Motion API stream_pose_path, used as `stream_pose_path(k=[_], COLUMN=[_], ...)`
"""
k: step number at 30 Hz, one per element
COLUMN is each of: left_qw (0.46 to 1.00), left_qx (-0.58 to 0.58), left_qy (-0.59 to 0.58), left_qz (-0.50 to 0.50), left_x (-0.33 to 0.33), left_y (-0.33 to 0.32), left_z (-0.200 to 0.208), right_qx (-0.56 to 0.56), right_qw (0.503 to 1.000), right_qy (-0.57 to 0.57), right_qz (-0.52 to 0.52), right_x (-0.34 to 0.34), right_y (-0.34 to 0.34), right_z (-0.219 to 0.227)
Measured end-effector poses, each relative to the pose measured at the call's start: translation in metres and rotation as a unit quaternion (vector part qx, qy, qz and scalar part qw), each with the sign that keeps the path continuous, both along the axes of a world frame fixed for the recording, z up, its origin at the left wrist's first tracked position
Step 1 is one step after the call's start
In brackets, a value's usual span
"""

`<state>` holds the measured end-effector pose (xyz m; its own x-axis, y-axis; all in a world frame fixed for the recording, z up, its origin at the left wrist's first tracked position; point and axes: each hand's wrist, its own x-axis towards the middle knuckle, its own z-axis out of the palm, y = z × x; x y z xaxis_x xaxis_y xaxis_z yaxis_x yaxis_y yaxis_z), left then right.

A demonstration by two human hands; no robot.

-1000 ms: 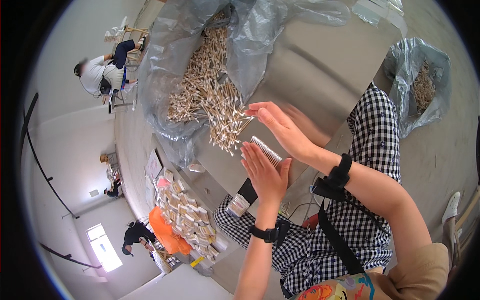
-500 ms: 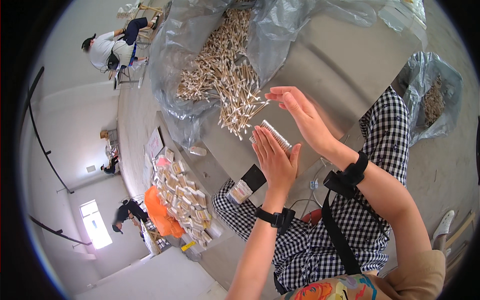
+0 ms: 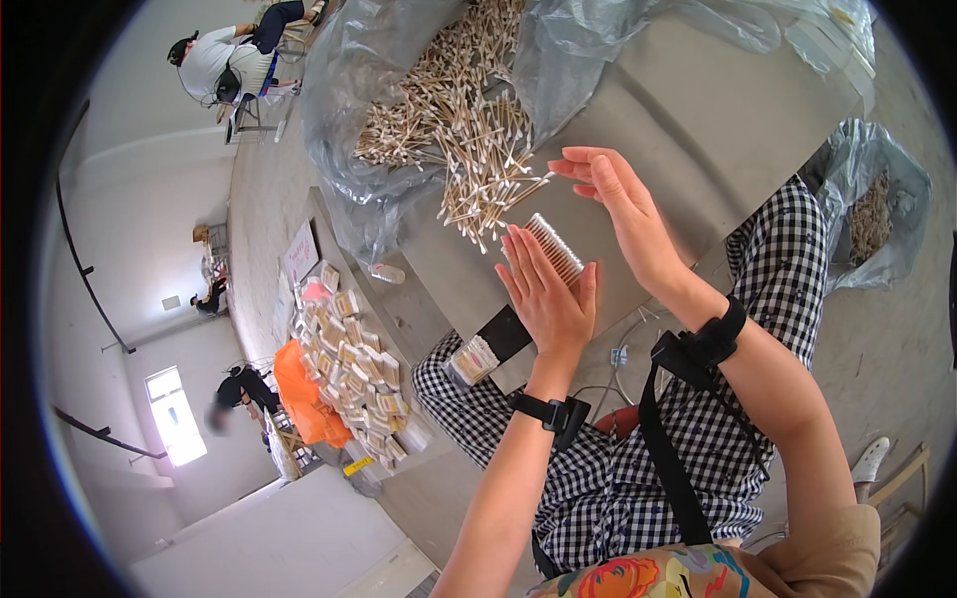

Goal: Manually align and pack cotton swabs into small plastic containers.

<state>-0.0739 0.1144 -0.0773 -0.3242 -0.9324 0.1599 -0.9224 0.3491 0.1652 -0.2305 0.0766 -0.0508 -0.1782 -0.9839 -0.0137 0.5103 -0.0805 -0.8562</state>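
Note:
My left hand (image 3: 546, 304) holds a neat block of cotton swabs (image 3: 554, 249), with its fingers along one side and the thumb at the near end. White tips line up along the block's upper edge. To the right, my right hand (image 3: 630, 219) hovers over the metal table (image 3: 688, 130), fingers stretched and thumb raised. Its fingertips are close to a swab tip at the edge of a loose pile of cotton swabs (image 3: 483, 164); whether they touch it I cannot tell. The pile spills out of a large clear plastic bag (image 3: 344, 120).
A filled swab pack (image 3: 473, 361) lies beside a black block (image 3: 504, 334) at the table's near edge. Many packed boxes (image 3: 349, 359) and an orange bag (image 3: 304, 399) lie to the left. Another plastic bag (image 3: 902, 209) stands at right. Several people sit farther off.
The view has shifted slightly. My left hand still holds the swab block, whose tips now show more fully. My right hand stays stretched near the pile's edge.

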Motion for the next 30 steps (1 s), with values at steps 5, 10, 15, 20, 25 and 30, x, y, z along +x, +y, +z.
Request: stream_pose_path(k=[5,10,15,20,25,30], left_qw=[1.0,0.998,0.999,0.998,0.998,0.998], left_qx=[0.014,0.038,0.025,0.052,0.054,0.061], left_qy=[-0.012,-0.048,-0.046,-0.017,-0.01,-0.008], left_qz=[0.009,0.006,0.005,0.018,0.02,0.016], left_x=[0.001,0.001,0.004,-0.001,0.001,0.001], left_y=[-0.002,-0.003,-0.002,-0.001,-0.001,0.0], left_z=[-0.002,-0.005,-0.004,-0.003,-0.005,-0.002], right_qx=[0.009,0.028,-0.062,-0.159,-0.096,-0.064], right_qw=[1.0,0.997,0.916,0.837,0.83,0.817], right_qy=[0.018,0.065,0.396,0.523,0.549,0.573], right_qz=[0.01,0.025,0.014,-0.009,0.009,0.029], right_x=[0.0,0.006,0.011,0.027,0.034,0.035], right_y=[-0.001,-0.001,0.003,-0.003,-0.009,-0.009], right_z=[-0.001,-0.01,-0.018,-0.037,-0.036,-0.029])
